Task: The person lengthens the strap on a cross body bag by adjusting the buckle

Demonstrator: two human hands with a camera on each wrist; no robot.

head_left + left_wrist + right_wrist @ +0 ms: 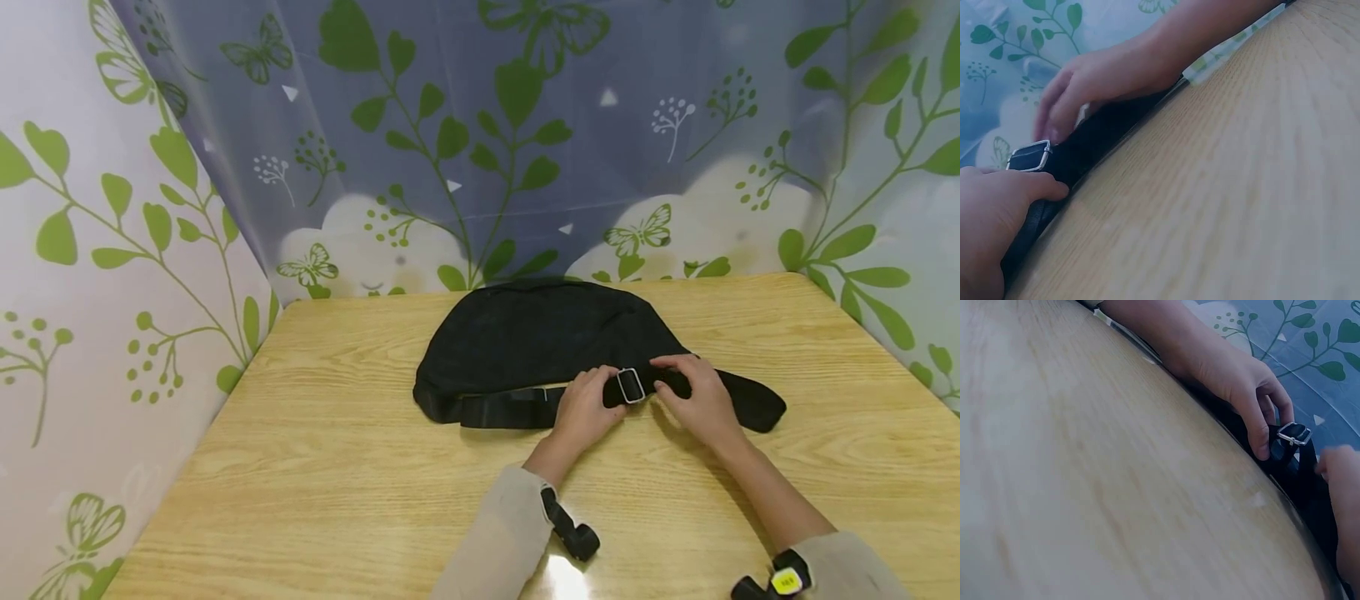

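A black waist bag lies on the wooden table, its strap running along the near edge. A silver slide buckle sits on the strap between my hands, also plain as a metal buckle in the left wrist view. My left hand pinches the strap just left of the buckle, thumb on the near side. Right of the buckle, my right hand hovers at the strap, thumb and forefinger spread apart with black fabric showing between them. In the right wrist view that hand is cut by the frame edge.
The table has a pale wood grain. Patterned cloth with leaves and butterflies hangs behind it and at both sides. The bag's dark end extends right, past my right hand. Black camera straps circle both wrists.
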